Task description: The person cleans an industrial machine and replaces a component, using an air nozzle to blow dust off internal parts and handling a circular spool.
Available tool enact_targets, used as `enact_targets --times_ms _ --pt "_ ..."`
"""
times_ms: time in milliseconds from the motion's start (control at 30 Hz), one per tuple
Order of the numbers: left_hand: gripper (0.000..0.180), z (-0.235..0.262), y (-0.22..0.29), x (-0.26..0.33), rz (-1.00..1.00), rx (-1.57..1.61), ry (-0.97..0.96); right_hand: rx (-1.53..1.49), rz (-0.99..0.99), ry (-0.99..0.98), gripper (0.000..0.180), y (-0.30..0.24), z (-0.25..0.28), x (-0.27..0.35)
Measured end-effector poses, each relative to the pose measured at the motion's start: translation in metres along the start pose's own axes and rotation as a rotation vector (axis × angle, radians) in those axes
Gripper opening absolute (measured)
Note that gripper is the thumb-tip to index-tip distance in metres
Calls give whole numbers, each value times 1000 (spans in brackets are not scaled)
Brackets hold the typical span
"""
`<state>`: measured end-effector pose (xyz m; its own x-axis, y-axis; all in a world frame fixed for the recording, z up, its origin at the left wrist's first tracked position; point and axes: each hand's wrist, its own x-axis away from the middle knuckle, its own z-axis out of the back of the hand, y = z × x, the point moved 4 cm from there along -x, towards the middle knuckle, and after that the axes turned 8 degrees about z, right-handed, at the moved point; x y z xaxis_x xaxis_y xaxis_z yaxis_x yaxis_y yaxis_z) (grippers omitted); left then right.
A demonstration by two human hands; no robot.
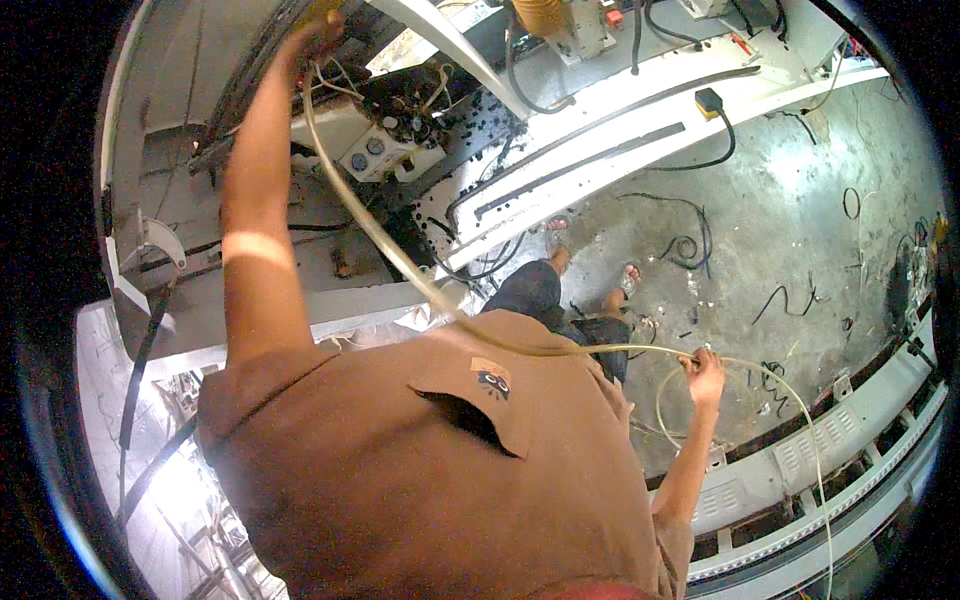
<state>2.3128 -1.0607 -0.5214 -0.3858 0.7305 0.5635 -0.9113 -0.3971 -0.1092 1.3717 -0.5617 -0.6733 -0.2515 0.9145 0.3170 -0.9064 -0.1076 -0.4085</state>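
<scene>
A long, pale, see-through hose (430,290) runs from the upper left, across the front of my brown shirt, to my right hand. My right hand (706,374) pinches it out to the right, and beyond the fingers the hose loops and hangs toward the lower right edge. My left arm is stretched up into an open machine housing. My left hand (322,38) is curled near a yellowish part at the top edge, with the hose's upper stretch just below the wrist. What the left fingers close on is hidden in shadow.
Below my left hand sits a dirty light-coloured unit (392,152) with round dials and wires. A white machine frame (600,140) crosses the upper middle, with a black-and-yellow plug (709,102) on it. Black cables (690,245) lie on the concrete floor. A vented metal panel (790,470) stands lower right.
</scene>
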Motion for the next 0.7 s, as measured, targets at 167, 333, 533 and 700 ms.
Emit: enact_targets --times_ms 167,333,533,700 --pt "38 -82 -50 53 -106 -236 158 -154 -171 43 42 30 13 -38" --pt "32 -112 44 96 85 44 383 -38 -142 128 46 31 49 -70" --pt "40 -128 4 139 237 241 490 -110 -27 178 24 36 18 -92" --pt "34 -226 -63 200 202 -141 252 -326 207 111 28 -21 -20 -109"
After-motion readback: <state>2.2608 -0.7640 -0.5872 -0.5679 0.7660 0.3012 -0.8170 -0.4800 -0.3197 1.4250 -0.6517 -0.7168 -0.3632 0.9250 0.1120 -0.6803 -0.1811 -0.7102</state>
